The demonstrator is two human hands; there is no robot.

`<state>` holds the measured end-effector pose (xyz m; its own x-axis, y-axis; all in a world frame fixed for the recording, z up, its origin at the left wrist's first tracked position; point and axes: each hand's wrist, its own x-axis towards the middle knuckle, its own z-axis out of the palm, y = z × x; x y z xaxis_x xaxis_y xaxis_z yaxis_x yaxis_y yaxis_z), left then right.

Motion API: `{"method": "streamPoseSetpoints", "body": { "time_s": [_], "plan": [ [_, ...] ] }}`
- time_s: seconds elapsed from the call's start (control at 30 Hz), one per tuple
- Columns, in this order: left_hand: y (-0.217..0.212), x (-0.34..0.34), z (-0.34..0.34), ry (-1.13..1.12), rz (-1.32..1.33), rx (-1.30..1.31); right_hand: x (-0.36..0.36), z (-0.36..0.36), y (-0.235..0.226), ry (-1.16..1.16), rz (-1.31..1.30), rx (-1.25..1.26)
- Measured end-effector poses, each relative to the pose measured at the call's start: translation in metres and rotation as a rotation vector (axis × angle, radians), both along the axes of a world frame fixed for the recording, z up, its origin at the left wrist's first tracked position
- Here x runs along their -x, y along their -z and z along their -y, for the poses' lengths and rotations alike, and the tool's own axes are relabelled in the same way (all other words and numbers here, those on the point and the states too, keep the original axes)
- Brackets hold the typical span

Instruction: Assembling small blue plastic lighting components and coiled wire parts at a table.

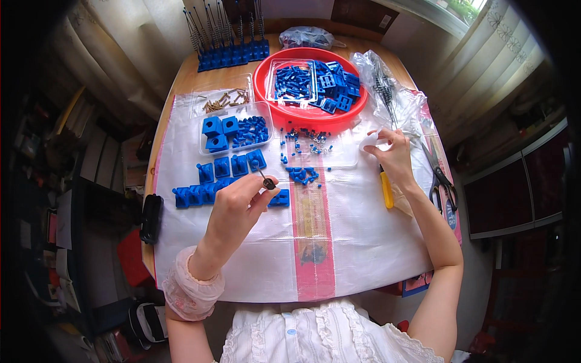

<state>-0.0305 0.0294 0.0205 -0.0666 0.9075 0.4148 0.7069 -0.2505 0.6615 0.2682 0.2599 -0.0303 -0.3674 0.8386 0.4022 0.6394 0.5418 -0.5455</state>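
Note:
My left hand is closed in a pinch on a thin metal rod with a round black end, held above the rows of blue plastic blocks. The rod slants up toward a blue block; I cannot tell whether they touch. Over on the right, my right hand pinches a small white rounded piece between thumb and fingers. Its exact kind does not show. Beneath my left hand, more blue blocks stand in a row, partly covered by the hand. A flat blue piece lies beside it.
A red basin holds blue parts. Near it are a clear box of blue pieces, brass screws, loose small parts and a plastic bag. A yellow-handled tool and black-handled scissors lie right; rods stand in a rack.

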Motion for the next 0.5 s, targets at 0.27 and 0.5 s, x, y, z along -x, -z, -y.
{"method": "streamPoseSetpoints", "body": {
  "time_s": [0.27, 0.5],
  "plan": [
    [0.0014, 0.0009, 0.0003, -0.004, -0.008, -0.006, 0.0051, 0.009, -0.0045, 0.016, 0.002, 0.033],
    [-0.0002, 0.0, -0.0006, 0.003, -0.006, -0.003, -0.0024, 0.0105, -0.0039, -0.04, -0.054, -0.038]
  ]
}}
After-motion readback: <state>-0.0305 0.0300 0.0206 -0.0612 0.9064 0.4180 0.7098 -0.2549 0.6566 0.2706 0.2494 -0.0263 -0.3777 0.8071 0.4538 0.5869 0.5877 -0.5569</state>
